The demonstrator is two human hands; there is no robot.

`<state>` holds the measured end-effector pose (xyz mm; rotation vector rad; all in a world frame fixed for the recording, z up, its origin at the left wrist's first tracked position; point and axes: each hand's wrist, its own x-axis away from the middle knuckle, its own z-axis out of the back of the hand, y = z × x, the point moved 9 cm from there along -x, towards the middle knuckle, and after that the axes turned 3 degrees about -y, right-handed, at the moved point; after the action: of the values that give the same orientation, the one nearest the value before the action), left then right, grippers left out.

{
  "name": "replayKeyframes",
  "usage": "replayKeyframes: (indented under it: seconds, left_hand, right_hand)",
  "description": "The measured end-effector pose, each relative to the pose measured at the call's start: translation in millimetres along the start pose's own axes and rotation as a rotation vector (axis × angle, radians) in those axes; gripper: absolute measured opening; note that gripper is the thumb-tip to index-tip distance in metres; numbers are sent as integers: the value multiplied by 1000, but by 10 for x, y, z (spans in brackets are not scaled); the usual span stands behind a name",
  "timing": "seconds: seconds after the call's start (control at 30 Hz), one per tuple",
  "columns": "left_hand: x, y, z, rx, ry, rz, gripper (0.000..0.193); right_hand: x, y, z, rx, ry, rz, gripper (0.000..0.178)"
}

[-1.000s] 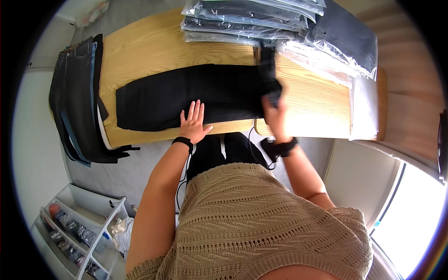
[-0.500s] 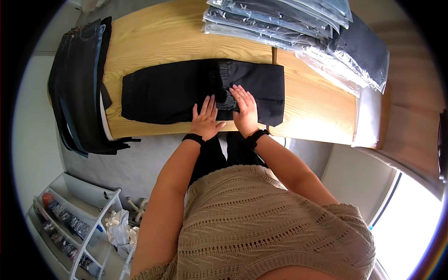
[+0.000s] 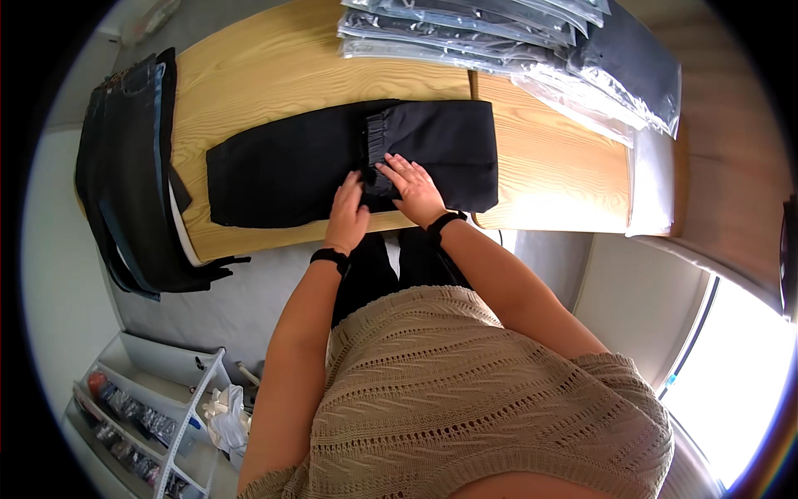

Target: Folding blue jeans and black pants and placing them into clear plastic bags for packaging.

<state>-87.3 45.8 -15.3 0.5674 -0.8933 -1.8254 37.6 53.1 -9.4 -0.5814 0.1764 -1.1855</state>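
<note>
- Black trousers (image 3: 349,162), folded over on themselves, lying flat across the near half of the wooden table (image 3: 274,75), gathered waistband facing up around the middle.
- Left hand (image 3: 347,218) rests palm-down on the cloth near the table's front edge, fingers loosely together, not gripping anything.
- Right hand (image 3: 416,190) is just beside it, flat on the folded part next to the waistband, fingers a bit spread, pressing rather than pinching.
- Fabric looks soft, thin and light to me, floppy enough to slump if lifted by one corner. Doesn't look slippery on the wood.
- I'd say the best hold is at the elastic waistband or along the fold, both hands apart, so it stays square.
- Also there: a stack of bagged garments (image 3: 465,29) along the far edge, dark jeans (image 3: 125,166) draped off the left end.
</note>
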Motion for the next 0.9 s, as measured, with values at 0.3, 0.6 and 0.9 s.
replayKeyframes:
  seconds: [0.3,0.6,0.9]
  left_hand:
    - [454,-530,1263,-172,678,247,32]
    - [765,-1592,2214,-499,629,745,61]
    - [681,-2163,2129,-420,361,751,74]
  right_hand:
    - [35,55,-45,88,-106,-6,73]
    - [41,63,-51,82,49,-96,69]
    - [-35,-164,-136,153,95,-61,73]
